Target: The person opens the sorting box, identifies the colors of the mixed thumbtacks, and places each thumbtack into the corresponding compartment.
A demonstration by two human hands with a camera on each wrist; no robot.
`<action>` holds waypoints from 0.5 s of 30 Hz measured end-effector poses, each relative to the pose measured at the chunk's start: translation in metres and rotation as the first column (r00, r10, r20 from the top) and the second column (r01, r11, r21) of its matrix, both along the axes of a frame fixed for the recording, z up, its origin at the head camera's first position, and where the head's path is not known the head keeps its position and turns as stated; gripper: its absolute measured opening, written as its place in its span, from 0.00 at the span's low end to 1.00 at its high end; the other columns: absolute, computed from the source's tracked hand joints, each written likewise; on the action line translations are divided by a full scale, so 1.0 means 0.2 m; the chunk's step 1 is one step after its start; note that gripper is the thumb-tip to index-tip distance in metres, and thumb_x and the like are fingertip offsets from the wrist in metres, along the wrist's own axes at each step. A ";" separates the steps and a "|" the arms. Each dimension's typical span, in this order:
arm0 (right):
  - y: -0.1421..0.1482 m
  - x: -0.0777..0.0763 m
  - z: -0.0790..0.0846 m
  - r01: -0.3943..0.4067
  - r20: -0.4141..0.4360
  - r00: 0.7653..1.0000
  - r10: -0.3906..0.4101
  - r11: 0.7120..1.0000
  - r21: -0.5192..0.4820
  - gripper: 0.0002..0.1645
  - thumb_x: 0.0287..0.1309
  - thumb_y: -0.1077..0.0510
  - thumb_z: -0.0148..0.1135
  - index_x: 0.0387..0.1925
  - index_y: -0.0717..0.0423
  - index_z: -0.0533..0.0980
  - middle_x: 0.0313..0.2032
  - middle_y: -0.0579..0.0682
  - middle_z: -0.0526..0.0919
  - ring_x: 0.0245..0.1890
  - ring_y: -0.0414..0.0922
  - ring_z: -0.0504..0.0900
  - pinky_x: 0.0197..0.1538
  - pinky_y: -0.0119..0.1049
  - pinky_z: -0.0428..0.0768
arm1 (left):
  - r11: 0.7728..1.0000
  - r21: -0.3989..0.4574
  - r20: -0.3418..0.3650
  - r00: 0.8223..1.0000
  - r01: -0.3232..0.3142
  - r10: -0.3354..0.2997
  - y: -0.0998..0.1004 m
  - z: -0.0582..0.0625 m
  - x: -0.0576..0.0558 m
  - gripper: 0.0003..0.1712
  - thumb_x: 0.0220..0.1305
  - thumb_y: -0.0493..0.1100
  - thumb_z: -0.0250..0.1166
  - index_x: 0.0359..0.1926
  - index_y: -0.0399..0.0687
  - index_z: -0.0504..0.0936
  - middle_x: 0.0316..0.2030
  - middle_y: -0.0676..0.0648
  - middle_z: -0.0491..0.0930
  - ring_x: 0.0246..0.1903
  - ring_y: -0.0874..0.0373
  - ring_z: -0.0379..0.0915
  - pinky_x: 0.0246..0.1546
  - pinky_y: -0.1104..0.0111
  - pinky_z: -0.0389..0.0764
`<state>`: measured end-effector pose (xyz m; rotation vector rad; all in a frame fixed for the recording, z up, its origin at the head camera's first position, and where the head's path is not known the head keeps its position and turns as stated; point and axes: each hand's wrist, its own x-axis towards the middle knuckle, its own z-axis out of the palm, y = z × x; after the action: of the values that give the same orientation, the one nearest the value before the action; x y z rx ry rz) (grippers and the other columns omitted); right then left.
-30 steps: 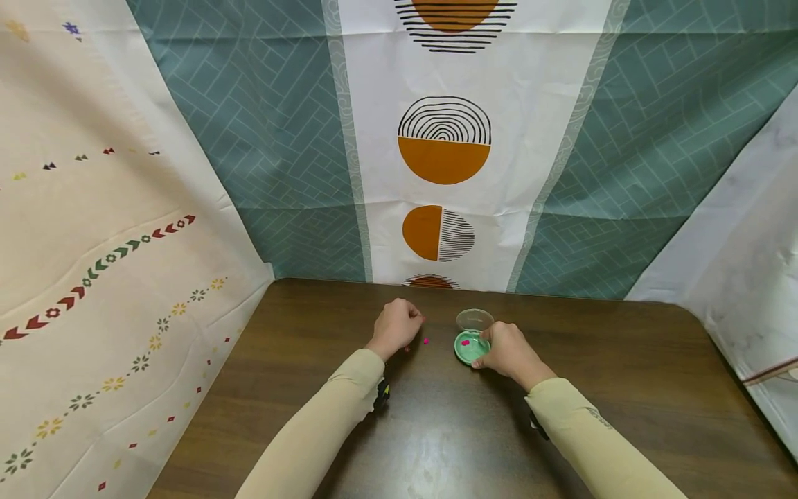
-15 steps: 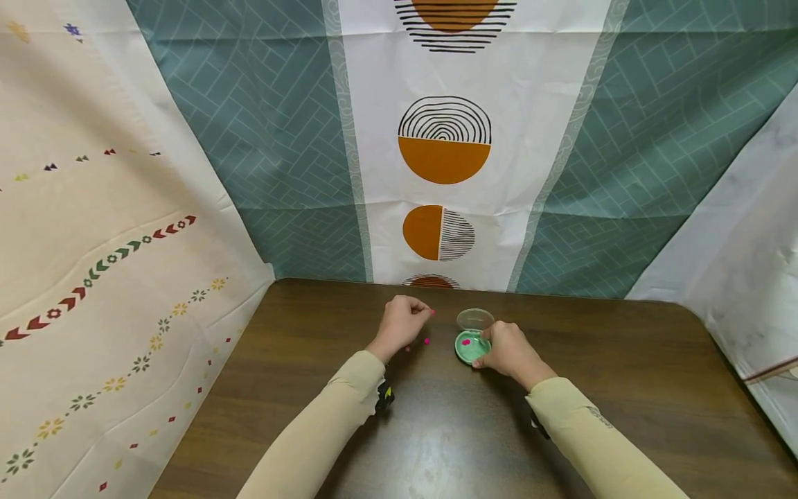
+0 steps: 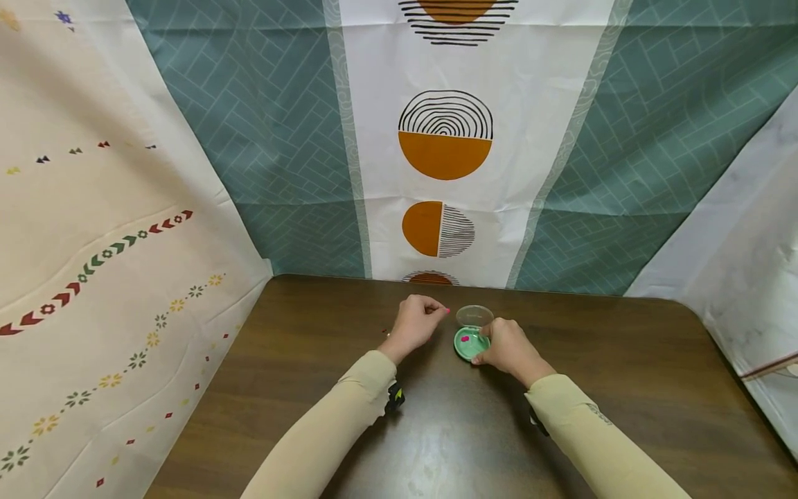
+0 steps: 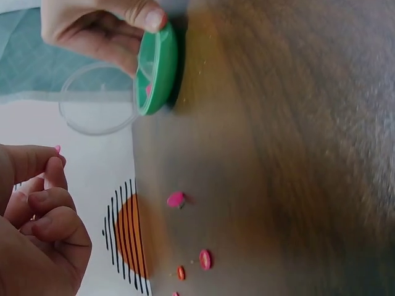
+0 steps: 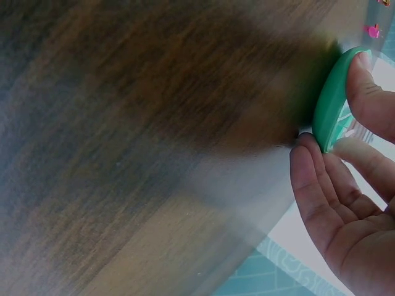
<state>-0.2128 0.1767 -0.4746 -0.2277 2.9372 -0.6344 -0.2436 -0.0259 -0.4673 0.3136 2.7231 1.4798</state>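
My left hand pinches a small pink stud between thumb and index fingertip, raised just left of the case's lid. With thumb and fingers, my right hand grips the rim of a small round green case on the table. The case's clear lid stands open at the back. Inside lie pink pieces, partly hidden behind the wall in the left wrist view. On the table, the left wrist view shows a pink stud with a silvery bit beneath it.
A pink-rimmed piece and an orange piece lie farther along the brown wooden table. Patterned cloth hangs behind the table's back edge, and more cloth hangs at the left.
My left hand has moved right, bringing the pink stud closer to the open case. My right hand keeps its grip on the case in the same spot. The head view has shifted slightly.
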 end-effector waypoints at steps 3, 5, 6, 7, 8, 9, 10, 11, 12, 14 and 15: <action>0.00 0.00 0.00 -0.002 -0.009 1.000 0.002 1.000 -0.004 0.36 0.26 0.46 0.80 0.41 0.61 0.81 0.43 0.55 0.84 0.41 0.49 0.80 0.46 0.45 0.77 | 0.999 -0.034 -0.019 1.000 0.004 -0.004 0.03 0.00 0.01 0.09 0.60 0.50 0.62 0.32 0.54 0.86 0.26 0.52 0.84 0.19 0.64 0.70 0.22 0.70 0.72; 0.00 0.00 0.00 -0.003 -0.009 1.000 0.003 1.000 -0.005 0.36 0.26 0.46 0.80 0.41 0.61 0.81 0.43 0.55 0.84 0.42 0.49 0.80 0.46 0.45 0.77 | 0.998 -0.057 -0.033 0.999 0.010 -0.012 0.04 -0.01 0.01 0.08 0.60 0.49 0.62 0.31 0.55 0.86 0.27 0.55 0.84 0.22 0.65 0.71 0.24 0.72 0.72; 0.00 0.00 0.00 -0.001 -0.008 1.000 0.001 1.000 -0.004 0.37 0.26 0.46 0.80 0.42 0.61 0.81 0.43 0.56 0.84 0.42 0.49 0.80 0.46 0.45 0.77 | 0.997 -0.072 -0.039 0.999 0.013 -0.015 0.05 -0.02 0.02 0.08 0.60 0.48 0.61 0.31 0.55 0.86 0.27 0.56 0.84 0.24 0.65 0.71 0.25 0.73 0.72; 0.00 0.00 0.00 0.000 -0.007 1.000 0.000 1.000 -0.003 0.37 0.26 0.46 0.80 0.42 0.61 0.81 0.43 0.55 0.84 0.42 0.49 0.80 0.46 0.45 0.77 | 0.996 -0.086 -0.043 0.999 0.016 -0.020 0.06 -0.03 0.02 0.08 0.60 0.47 0.61 0.31 0.55 0.86 0.28 0.58 0.83 0.25 0.66 0.71 0.26 0.73 0.72; 0.00 0.00 0.00 0.000 -0.005 1.000 0.000 1.000 -0.002 0.37 0.26 0.46 0.80 0.42 0.61 0.81 0.43 0.55 0.84 0.42 0.49 0.80 0.46 0.45 0.77 | 0.994 -0.105 -0.044 0.999 0.019 -0.024 0.06 -0.03 0.03 0.08 0.60 0.47 0.61 0.31 0.55 0.86 0.29 0.58 0.83 0.26 0.66 0.71 0.26 0.73 0.72; 0.00 0.00 0.00 -0.001 -0.004 1.000 0.001 1.000 -0.003 0.37 0.26 0.46 0.80 0.42 0.62 0.81 0.43 0.56 0.84 0.42 0.49 0.80 0.46 0.45 0.77 | 0.992 -0.121 -0.042 0.999 0.023 -0.029 0.07 -0.04 0.04 0.08 0.60 0.47 0.61 0.31 0.55 0.86 0.29 0.59 0.83 0.26 0.66 0.71 0.26 0.74 0.72; 0.00 0.00 0.00 0.001 -0.003 1.000 -0.001 1.000 -0.003 0.37 0.27 0.46 0.80 0.42 0.61 0.81 0.43 0.56 0.84 0.42 0.49 0.80 0.46 0.45 0.77 | 0.990 -0.136 -0.042 0.998 0.030 -0.036 0.07 -0.04 0.04 0.08 0.60 0.47 0.61 0.31 0.55 0.86 0.28 0.59 0.83 0.26 0.67 0.71 0.26 0.74 0.72; 0.00 0.00 0.00 0.003 -0.002 1.000 -0.003 1.000 -0.002 0.37 0.26 0.46 0.80 0.42 0.61 0.81 0.43 0.56 0.84 0.42 0.49 0.80 0.46 0.45 0.77 | 0.987 -0.153 -0.041 0.998 0.038 -0.045 0.08 -0.05 0.05 0.08 0.60 0.46 0.60 0.31 0.54 0.86 0.28 0.59 0.83 0.26 0.67 0.71 0.26 0.74 0.72; 0.00 0.00 0.00 0.004 -0.001 1.000 -0.004 1.000 -0.001 0.37 0.26 0.45 0.80 0.42 0.61 0.81 0.43 0.56 0.84 0.42 0.49 0.80 0.46 0.45 0.77 | 0.985 -0.164 -0.039 0.998 0.047 -0.054 0.09 -0.06 0.05 0.09 0.60 0.46 0.60 0.31 0.54 0.86 0.27 0.59 0.82 0.26 0.67 0.71 0.26 0.74 0.72; 0.00 0.00 0.00 0.003 -0.003 1.000 -0.003 1.000 -0.003 0.37 0.26 0.46 0.80 0.42 0.61 0.81 0.43 0.56 0.84 0.41 0.48 0.80 0.45 0.45 0.77 | 0.981 -0.181 -0.039 0.996 0.066 -0.075 0.10 -0.07 0.06 0.09 0.60 0.46 0.61 0.31 0.52 0.86 0.26 0.59 0.82 0.25 0.67 0.71 0.26 0.74 0.72; 0.00 0.00 0.00 0.004 -0.005 1.000 -0.004 1.000 -0.004 0.37 0.26 0.46 0.80 0.42 0.61 0.81 0.43 0.55 0.84 0.41 0.48 0.80 0.45 0.45 0.77 | 0.979 -0.190 -0.040 0.995 0.077 -0.086 0.10 -0.08 0.06 0.09 0.60 0.46 0.60 0.31 0.52 0.86 0.25 0.59 0.82 0.25 0.67 0.71 0.26 0.75 0.72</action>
<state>-0.2124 0.1771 -0.4750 -0.2243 2.9426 -0.6410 -0.2315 -0.0052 -0.4827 0.4529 2.8221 1.1994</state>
